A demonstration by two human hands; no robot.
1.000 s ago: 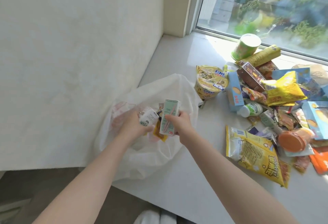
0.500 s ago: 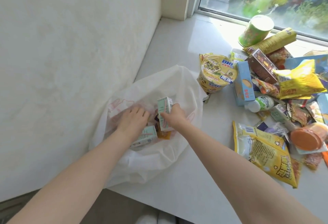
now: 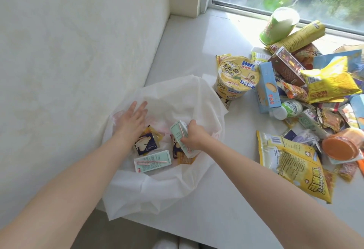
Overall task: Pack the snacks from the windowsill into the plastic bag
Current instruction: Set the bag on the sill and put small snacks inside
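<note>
I see the right grip curled round a mint drink carton, held tilted inside the white plastic bag on the windowsill. The left grip is spread, fingers straight, over the bag's far side. A second carton lies flat in the bag; the noodle cup stands just beside it.

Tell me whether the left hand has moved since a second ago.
Yes. Against the bag, the left hand has let go of its carton and slid toward the bag's far rim by the wall, fingers now straight.
</note>
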